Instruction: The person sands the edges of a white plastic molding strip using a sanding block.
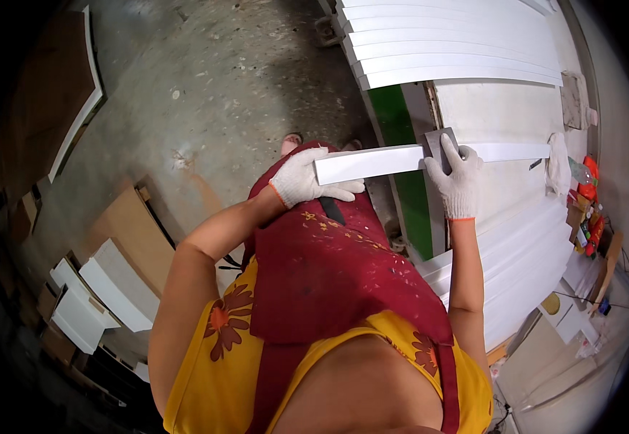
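Note:
A long, flat white strip crosses in front of me, its left end over my red apron and its right part over the white bench. My left hand, in a white knitted glove with an orange cuff, holds that left end, with fingers showing beneath it. My right hand, gloved the same way, grips a grey rectangular block that lies across the strip. The block looks like a sanding block. It hides a short length of the strip, which comes out again on the far side of the hand.
More white strips lie side by side at the bench's far end, and another stack lies nearer me. A white cloth and red-orange items sit at the right. White and brown boards stand on the left floor.

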`<state>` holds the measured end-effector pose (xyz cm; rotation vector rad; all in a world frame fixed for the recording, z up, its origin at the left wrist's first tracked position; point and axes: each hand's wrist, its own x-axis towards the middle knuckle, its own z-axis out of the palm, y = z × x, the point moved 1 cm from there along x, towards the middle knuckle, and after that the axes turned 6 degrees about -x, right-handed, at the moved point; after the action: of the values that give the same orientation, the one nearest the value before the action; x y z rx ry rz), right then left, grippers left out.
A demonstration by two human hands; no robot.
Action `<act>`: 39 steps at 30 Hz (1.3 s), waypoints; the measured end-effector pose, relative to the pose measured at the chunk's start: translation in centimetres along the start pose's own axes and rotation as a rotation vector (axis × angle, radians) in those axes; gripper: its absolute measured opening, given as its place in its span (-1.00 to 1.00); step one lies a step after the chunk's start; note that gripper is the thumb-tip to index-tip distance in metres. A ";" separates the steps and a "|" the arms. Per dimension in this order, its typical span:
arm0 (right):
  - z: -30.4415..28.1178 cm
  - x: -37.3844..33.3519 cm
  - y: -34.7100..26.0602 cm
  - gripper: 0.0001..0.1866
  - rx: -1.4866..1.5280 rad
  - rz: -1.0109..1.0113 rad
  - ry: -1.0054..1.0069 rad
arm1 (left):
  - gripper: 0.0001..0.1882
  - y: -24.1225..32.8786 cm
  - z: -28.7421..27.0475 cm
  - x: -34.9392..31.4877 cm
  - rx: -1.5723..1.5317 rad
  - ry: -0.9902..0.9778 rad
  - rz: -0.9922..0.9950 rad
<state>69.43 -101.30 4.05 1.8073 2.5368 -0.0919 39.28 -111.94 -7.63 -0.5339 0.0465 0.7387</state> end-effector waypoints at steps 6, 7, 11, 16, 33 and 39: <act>0.7 0.2 -16.6 -0.48 0.348 -0.497 -0.015 | -0.40 -0.6 -0.5 0.6 0.470 0.074 0.239; 0.2 0.0 -17.8 -0.52 0.331 -0.499 -0.012 | -0.40 -0.4 -0.9 0.6 0.303 0.022 0.199; 0.2 2.0 -9.8 -0.56 0.203 -0.271 -0.052 | -0.32 -0.1 0.9 0.2 0.028 0.007 0.029; -0.8 2.8 9.5 -0.64 0.076 0.487 0.082 | -0.29 0.2 0.3 0.3 -0.030 -0.026 -0.015; 0.6 -0.8 -6.1 -0.45 0.067 -0.142 0.143 | -0.36 0.3 0.7 0.7 0.059 -0.053 0.050; 1.8 -1.8 -16.5 -0.45 0.358 -0.528 0.059 | -0.50 1.1 -1.1 1.1 0.814 0.008 0.273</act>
<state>54.43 -108.43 2.85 1.1673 3.1309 -0.5371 39.58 -111.10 -9.31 0.2543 0.4160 0.9058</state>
